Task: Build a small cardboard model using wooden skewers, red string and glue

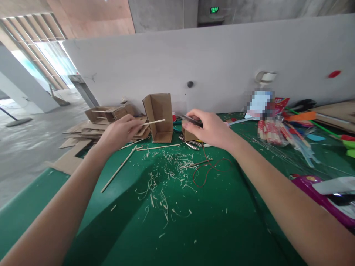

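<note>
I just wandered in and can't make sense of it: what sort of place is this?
Probably a makeshift craft workshop in a bare or unfinished building. Pale shavings and thin sticks lie on a green table, cut cardboard is at the left, and the concrete wall is unpainted.

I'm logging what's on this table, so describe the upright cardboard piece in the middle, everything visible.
The cardboard piece is plain brown and creased: a tall back panel, a narrower side panel angled forward on the left, and a low flap at the bottom. It stands upright on the green table, open towards the viewer. A pale stick in the left hand crosses in front; whether they touch is unclear.
</note>
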`<state>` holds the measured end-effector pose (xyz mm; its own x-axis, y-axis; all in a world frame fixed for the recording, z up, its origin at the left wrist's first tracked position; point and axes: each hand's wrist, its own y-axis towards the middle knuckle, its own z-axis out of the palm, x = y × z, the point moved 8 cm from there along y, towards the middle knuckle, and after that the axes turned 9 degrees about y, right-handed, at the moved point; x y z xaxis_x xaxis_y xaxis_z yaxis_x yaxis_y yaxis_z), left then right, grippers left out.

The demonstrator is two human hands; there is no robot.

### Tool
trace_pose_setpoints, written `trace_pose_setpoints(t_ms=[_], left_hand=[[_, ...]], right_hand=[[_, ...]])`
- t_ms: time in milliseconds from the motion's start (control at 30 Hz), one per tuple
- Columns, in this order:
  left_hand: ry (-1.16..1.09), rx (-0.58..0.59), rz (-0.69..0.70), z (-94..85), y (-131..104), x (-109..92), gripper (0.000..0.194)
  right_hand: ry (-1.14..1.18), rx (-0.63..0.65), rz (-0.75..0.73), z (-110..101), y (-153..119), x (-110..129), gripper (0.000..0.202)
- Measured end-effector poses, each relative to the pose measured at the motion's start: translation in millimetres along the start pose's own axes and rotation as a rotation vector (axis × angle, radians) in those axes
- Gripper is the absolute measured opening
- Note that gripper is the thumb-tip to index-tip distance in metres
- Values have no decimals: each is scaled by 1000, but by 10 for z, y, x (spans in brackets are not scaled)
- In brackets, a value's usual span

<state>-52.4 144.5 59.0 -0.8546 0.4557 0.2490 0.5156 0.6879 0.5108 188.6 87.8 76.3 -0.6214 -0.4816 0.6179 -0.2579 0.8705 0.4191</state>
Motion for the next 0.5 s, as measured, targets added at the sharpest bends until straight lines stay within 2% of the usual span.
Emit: trace_pose_setpoints(t_ms=[67,133,233,333,400,433,467,500], left_hand=[[-208,48,123,-137,60,-318,36],[-292,162,161,-163,91,-574,32],[-375,261,125,-108,103,-711,28],[-391,391,88,59,63,-534,35],[-269,461,53,166,-1,-255,57],[-138,521,-17,239,-61,-53,58],[-54,622,-88,329,-157,134,50],[-22,780,-150,447,-301,281,47]], right_hand=[[51,31,-27,102,11,23,36],[-16,66,-54,187,18,25,31],[-162,115,-89,272,21,-12,22],[-252,163,-82,318,23,-83,25],[-295,156,-75,296,31,-118,24],[-301,149,-65,274,38,-136,24],[-297,147,-49,250,45,-154,24],[-284,150,-30,228,51,-171,25]])
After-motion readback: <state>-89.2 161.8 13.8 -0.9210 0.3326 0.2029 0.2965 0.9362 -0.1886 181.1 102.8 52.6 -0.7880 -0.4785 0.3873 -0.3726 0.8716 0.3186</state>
